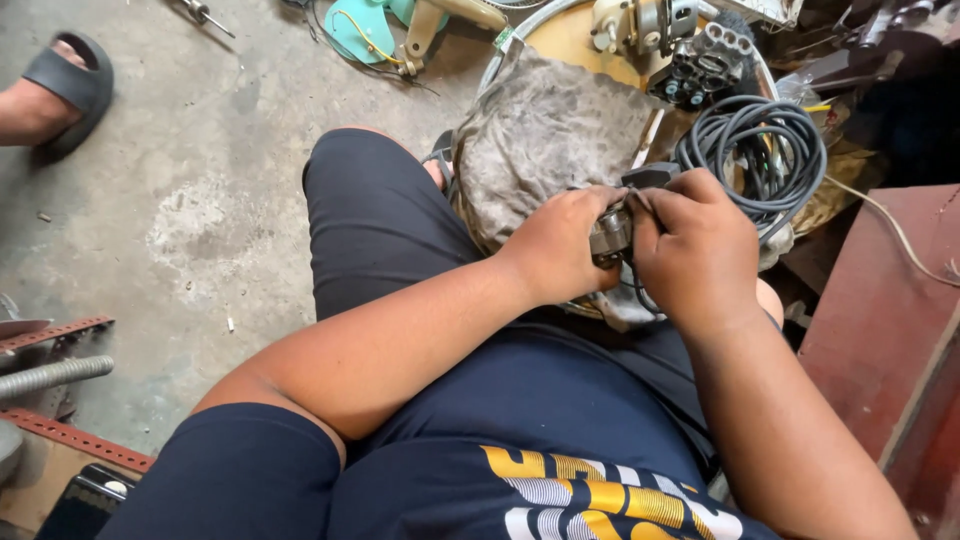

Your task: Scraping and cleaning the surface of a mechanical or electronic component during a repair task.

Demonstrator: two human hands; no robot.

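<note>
Just in front of the grey rag (pixel 545 140), both hands clamp one small round metal part (pixel 610 235); left hand (pixel 560 245) wraps its side, right hand (pixel 695 250) pinches the other, coiled cable (pixel 760 150) behind; looks mid-fiddling, next bit probably needs steady twisting grip

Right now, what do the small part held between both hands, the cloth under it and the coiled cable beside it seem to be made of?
The small round part, gripped by the left hand and right hand, looks like bare metal: grey with dull glints. The cloth seems a worn woven fabric, creased and stained grey-brown. The coiled cable appears jacketed in grey rubber or plastic, smooth and matte.
</note>
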